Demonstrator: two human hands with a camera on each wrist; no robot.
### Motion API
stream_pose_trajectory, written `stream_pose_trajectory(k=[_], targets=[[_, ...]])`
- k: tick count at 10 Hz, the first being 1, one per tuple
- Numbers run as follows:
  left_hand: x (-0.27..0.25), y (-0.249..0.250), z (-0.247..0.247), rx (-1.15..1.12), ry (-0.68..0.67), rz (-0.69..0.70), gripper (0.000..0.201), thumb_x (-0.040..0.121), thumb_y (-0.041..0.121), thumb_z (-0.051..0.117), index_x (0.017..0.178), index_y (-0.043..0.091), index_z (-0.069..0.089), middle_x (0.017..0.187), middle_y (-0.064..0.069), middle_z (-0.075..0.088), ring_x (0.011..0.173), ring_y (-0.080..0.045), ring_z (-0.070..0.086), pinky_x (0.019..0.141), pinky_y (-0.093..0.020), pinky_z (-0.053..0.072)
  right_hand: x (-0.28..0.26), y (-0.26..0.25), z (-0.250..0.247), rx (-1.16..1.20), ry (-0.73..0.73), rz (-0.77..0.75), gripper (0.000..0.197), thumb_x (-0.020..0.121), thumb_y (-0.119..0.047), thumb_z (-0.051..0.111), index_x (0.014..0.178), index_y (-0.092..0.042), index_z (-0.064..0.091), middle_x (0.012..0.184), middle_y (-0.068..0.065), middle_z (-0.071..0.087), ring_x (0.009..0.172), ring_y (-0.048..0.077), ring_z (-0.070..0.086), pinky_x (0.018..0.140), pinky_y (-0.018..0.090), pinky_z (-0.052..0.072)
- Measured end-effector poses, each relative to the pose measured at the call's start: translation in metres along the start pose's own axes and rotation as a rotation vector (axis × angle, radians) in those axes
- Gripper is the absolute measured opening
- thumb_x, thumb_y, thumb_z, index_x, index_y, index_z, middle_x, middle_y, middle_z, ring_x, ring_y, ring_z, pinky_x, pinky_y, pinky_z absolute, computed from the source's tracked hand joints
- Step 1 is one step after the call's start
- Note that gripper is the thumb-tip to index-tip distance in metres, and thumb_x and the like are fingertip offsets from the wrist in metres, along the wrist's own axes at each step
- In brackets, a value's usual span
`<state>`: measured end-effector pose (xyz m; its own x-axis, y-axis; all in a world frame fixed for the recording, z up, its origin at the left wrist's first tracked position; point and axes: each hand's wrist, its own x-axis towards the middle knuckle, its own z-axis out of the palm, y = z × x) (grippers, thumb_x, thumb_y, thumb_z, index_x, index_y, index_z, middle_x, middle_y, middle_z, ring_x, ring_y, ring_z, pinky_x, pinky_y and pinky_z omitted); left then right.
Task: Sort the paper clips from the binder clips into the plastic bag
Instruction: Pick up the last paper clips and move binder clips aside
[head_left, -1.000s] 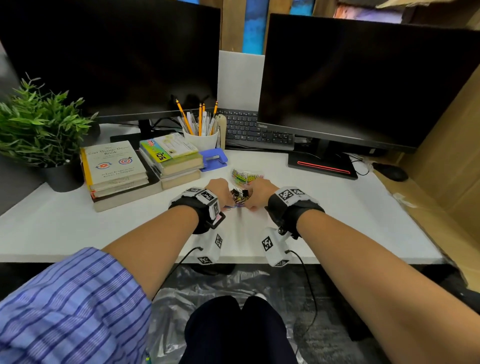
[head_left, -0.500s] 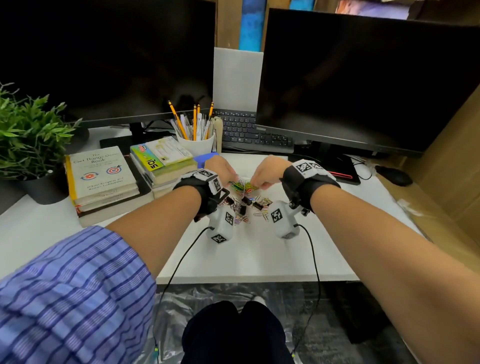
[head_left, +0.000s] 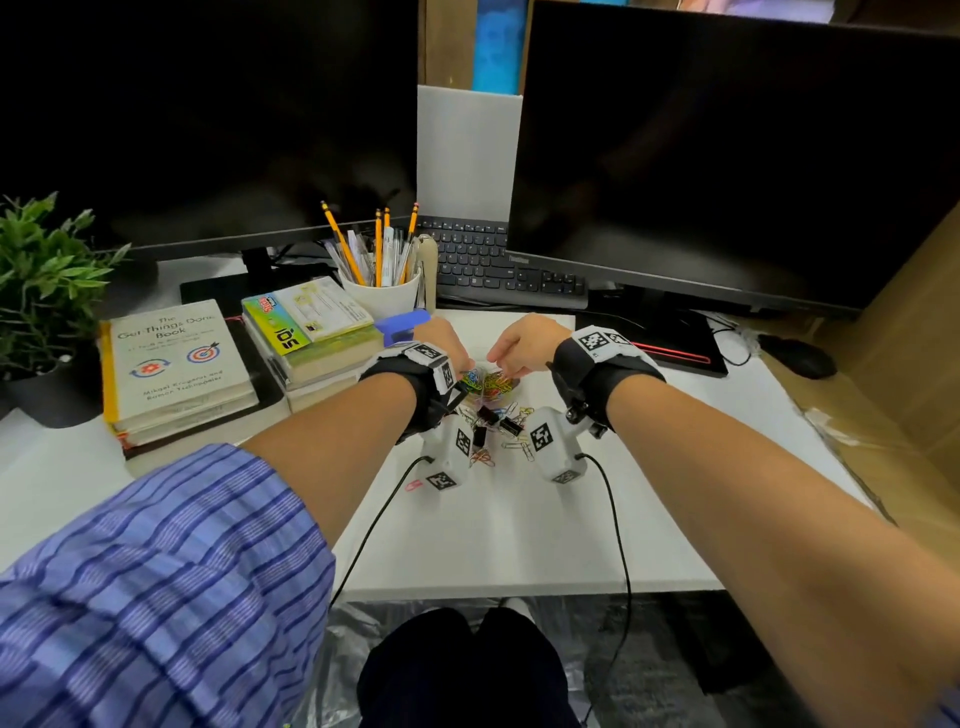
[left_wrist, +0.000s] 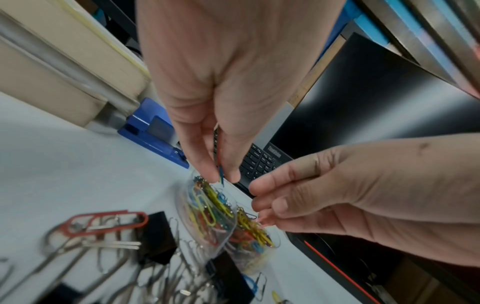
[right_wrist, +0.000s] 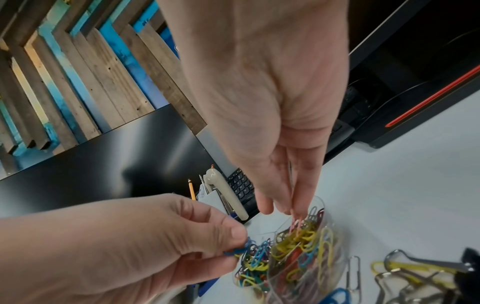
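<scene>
Both hands are at the plastic bag (left_wrist: 207, 218): left hand (left_wrist: 213, 98) pinches a blue paper clip (left_wrist: 221, 174), right hand (right_wrist: 267, 115) pinches its rim, bag edges barely visible.

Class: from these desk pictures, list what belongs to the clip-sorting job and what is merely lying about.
Job: plastic bag of coloured paper clips, binder clips, both hands.
Lying about: books, pencil cup, plant, keyboard, monitors.
</scene>
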<state>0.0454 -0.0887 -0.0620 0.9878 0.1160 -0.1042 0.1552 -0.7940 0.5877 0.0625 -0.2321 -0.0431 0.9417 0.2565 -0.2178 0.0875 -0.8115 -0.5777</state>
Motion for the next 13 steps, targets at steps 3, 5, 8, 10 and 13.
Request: stream_pose_trajectory(k=[3,5,8,10,13], targets=[[-0.008,-0.001,-0.002,-0.060,0.083,-0.015,0.018,0.094,0.006,0.047,0.090,0.003,0.064,0.096,-0.011,0.063,0.095,-0.021,0.063,0.084,-0.025,0.046,0.006,-0.001,0.013,-0.152,0.155,-0.012,0.039,0.090,0.006,0.046,0.115,-0.011,0.069,0.126,0.008,0.064,0.111,0.024,0.061,0.088,0.027,0.049],[0.000,-0.014,0.002,0.039,-0.050,-0.027,0.036,0.091,0.006,0.051,0.126,0.005,0.057,0.134,-0.016,0.055,0.123,-0.029,0.054,0.063,-0.014,0.039,0.010,-0.016,0.022,-0.275,0.019,0.025,0.037,0.097,-0.008,0.043,0.131,-0.014,0.057,0.141,0.005,0.051,0.126,0.026,0.052,0.105,0.033,0.043],[-0.013,-0.024,-0.002,-0.064,-0.112,0.067,0.042,0.081,0.000,0.060,0.122,0.009,0.060,0.120,-0.016,0.064,0.109,-0.031,0.064,0.093,-0.038,0.054,0.007,-0.027,0.026,-0.076,-0.025,0.053,0.038,0.086,-0.005,0.060,0.123,-0.004,0.062,0.122,0.014,0.064,0.068,0.010,0.056,0.045,0.015,0.042],[-0.026,-0.024,0.001,-0.033,-0.054,0.086,0.029,0.081,0.003,0.062,0.109,0.007,0.067,0.111,-0.016,0.069,0.105,-0.030,0.066,0.093,-0.038,0.054,-0.001,-0.023,0.033,-0.148,-0.020,0.035,0.035,0.088,-0.008,0.062,0.123,-0.007,0.064,0.122,0.009,0.065,0.096,0.017,0.059,0.089,0.028,0.052],[-0.043,-0.022,-0.005,0.119,-0.070,0.136,0.031,0.088,0.003,0.055,0.116,0.004,0.067,0.123,-0.014,0.064,0.112,-0.030,0.060,0.079,-0.027,0.050,-0.009,-0.032,0.038,-0.098,0.054,0.017,0.033,0.086,-0.017,0.068,0.118,-0.011,0.068,0.125,0.004,0.065,0.099,0.014,0.058,0.086,0.025,0.051]])
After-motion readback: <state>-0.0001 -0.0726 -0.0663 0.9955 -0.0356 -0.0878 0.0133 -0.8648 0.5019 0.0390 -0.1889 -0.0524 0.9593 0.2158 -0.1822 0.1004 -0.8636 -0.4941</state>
